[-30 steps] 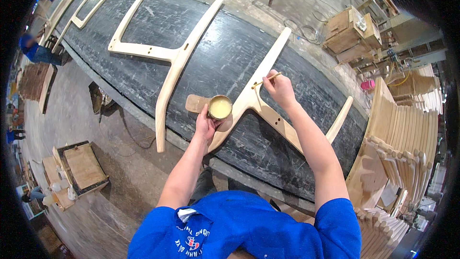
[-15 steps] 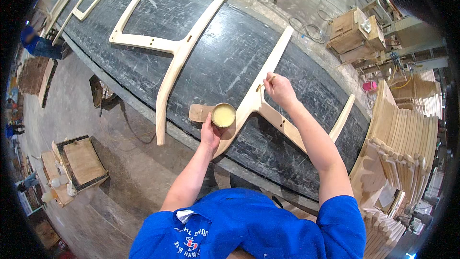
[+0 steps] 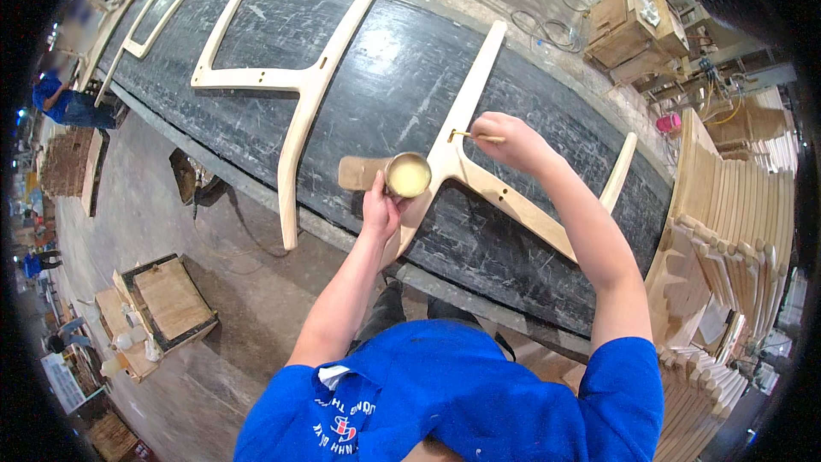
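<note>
My left hand (image 3: 381,212) is closed round a round metal can (image 3: 409,176) of pale yellow, glue-like liquid, held above the table. A flat brown wooden paddle (image 3: 357,173) juts out on the can's left side; whether it is fixed to the can I cannot tell. Pinched in my right hand (image 3: 513,144) is a thin stick (image 3: 481,136), its tip at a small slot (image 3: 451,135) near the joint of a pale wooden chair-side frame (image 3: 475,77). This frame lies flat, with two dark holes in its crosspiece. Part of its near leg is hidden behind the can and my left hand.
Another similar frame (image 3: 295,120) lies to the left on the long black, scratched table (image 3: 376,120), with more beyond. Stacked wooden parts (image 3: 744,197) stand at the right. A wooden box-like stand (image 3: 171,299) is on the floor at left; a person in blue (image 3: 56,98) stands far left.
My right hand has drawn a little right of the slot, so more of the stick shows, lying flatter. The left hand keeps the can near the frame. The whole view has shifted slightly.
</note>
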The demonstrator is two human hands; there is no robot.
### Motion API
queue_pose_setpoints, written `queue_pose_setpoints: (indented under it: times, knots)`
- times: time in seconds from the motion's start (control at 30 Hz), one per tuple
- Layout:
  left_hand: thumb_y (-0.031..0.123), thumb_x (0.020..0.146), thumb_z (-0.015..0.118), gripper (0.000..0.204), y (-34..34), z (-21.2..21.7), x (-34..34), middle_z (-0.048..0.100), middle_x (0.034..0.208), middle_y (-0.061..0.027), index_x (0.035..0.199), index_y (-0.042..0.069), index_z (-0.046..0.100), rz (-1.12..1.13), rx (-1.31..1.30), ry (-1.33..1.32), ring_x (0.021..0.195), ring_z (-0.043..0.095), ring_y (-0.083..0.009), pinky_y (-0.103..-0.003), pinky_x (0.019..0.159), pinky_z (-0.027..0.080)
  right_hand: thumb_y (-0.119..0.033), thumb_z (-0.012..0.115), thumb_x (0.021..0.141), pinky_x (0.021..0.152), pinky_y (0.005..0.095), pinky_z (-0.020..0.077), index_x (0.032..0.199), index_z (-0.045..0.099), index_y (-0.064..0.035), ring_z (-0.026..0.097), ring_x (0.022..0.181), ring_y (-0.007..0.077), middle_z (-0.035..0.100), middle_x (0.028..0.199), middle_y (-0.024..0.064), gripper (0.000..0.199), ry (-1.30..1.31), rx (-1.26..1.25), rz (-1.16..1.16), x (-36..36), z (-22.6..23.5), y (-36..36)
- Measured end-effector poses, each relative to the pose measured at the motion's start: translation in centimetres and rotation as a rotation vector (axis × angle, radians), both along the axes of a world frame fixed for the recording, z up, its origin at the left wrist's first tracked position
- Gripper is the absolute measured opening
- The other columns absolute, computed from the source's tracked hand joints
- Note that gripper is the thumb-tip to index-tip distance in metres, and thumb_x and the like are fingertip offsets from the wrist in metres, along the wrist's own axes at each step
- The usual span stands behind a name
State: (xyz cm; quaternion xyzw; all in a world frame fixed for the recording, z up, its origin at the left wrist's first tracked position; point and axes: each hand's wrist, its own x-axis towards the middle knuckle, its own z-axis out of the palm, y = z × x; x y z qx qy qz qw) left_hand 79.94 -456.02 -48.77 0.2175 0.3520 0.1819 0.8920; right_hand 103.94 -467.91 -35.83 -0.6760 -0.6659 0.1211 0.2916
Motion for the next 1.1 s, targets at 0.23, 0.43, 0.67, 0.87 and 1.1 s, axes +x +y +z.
queue_pose_setpoints:
  times: [0.23, 0.43, 0.67, 0.87, 1.1]
  knots:
    - [0.038, 0.095, 0.038, 0.044, -2.3, 1.4, 3.6, 0.055, 0.116, -0.0127, 0.120, 0.002, 0.045, -0.115, 0.047, -0.048, 0.104, 0.057, -0.0270, -0.045, 0.084, 0.050, -0.013, 0.061, 0.084, 0.053, 0.0258, 0.0437, 0.081, 0.057, -0.0005, 0.054, 0.058, 0.0114, 0.058, 0.065, 0.0075, 0.013, 0.500, 0.300, -0.500, -5.7, 0.1, -5.8]
    - [0.037, 0.095, 0.038, 0.043, -5.3, 2.7, 4.2, 0.054, 0.117, -0.0131, 0.122, 0.003, 0.044, -0.188, 0.036, -0.075, 0.104, 0.057, -0.0270, -0.047, 0.082, 0.051, -0.014, 0.054, 0.090, 0.053, 0.0249, 0.0498, 0.086, 0.050, -0.0035, 0.060, 0.060, 0.0130, 0.061, 0.073, 0.0101, 0.012, 1.252, 0.436, -0.734, -6.6, -2.6, -9.4]
    - [0.037, 0.096, 0.035, 0.044, -7.6, 2.7, 5.3, 0.051, 0.122, -0.0135, 0.125, 0.004, 0.041, -0.190, 0.025, -0.160, 0.106, 0.055, -0.0277, -0.047, 0.083, 0.052, -0.004, 0.054, 0.085, 0.064, 0.0300, 0.0514, 0.090, 0.053, -0.0021, 0.061, 0.072, 0.0181, 0.062, 0.086, 0.0135, 0.006, 1.635, 0.649, -0.734, -7.6, -3.5, -15.1]
    - [0.038, 0.097, 0.032, 0.046, -10.5, 2.6, 5.8, 0.050, 0.124, -0.0139, 0.127, 0.005, 0.039, -0.256, 0.017, -0.192, 0.111, 0.052, -0.0278, -0.047, 0.086, 0.049, -0.020, 0.060, 0.086, 0.049, 0.0264, 0.0489, 0.077, 0.051, -0.0111, 0.054, 0.056, 0.0116, 0.058, 0.069, 0.0053, 0.016, 1.768, 0.636, -1.060, -9.7, -6.7, -16.0]
    - [0.036, 0.096, 0.036, 0.045, -10.9, 1.5, 5.1, 0.055, 0.115, -0.0148, 0.122, 0.000, 0.043, -0.177, 0.002, -0.123, 0.098, 0.060, -0.0282, -0.044, 0.076, 0.055, -0.016, 0.055, 0.090, 0.051, 0.0255, 0.0494, 0.079, 0.048, -0.0076, 0.060, 0.060, 0.0135, 0.061, 0.071, 0.0092, 0.015, 1.298, 0.641, -0.880, -7.1, -3.8, -18.1]
